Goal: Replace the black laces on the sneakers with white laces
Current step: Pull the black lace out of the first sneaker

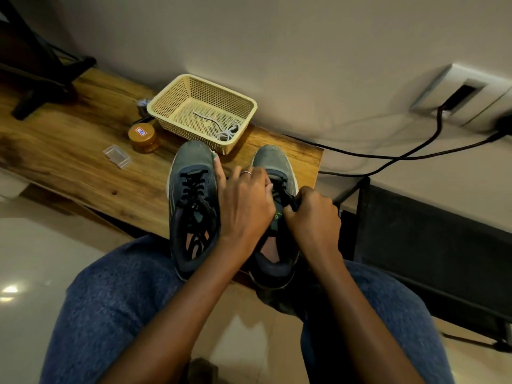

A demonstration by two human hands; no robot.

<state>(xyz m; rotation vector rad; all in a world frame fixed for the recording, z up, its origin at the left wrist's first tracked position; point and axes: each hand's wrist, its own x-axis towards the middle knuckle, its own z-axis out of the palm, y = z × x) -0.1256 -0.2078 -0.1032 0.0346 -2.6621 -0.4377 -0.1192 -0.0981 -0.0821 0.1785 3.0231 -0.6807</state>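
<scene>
Two grey-blue sneakers stand side by side on the wooden table, toes pointing away from me. The left sneaker (192,200) is fully laced with its black lace (194,189). Both of my hands are on the right sneaker (273,167). My left hand (245,206) rests over its tongue and lace area, fingers bent, with a ring on one finger. My right hand (311,214) is closed on a black lace (289,202) at the top of that shoe. White laces (225,130) lie coiled in the beige basket (249,105) behind the shoes.
An amber jar (142,137) and a small clear plastic box (117,156) sit left of the basket. Black cables (388,156) run along the wall to the right. A dark stand (41,79) occupies the table's far left. My knees in blue jeans fill the foreground.
</scene>
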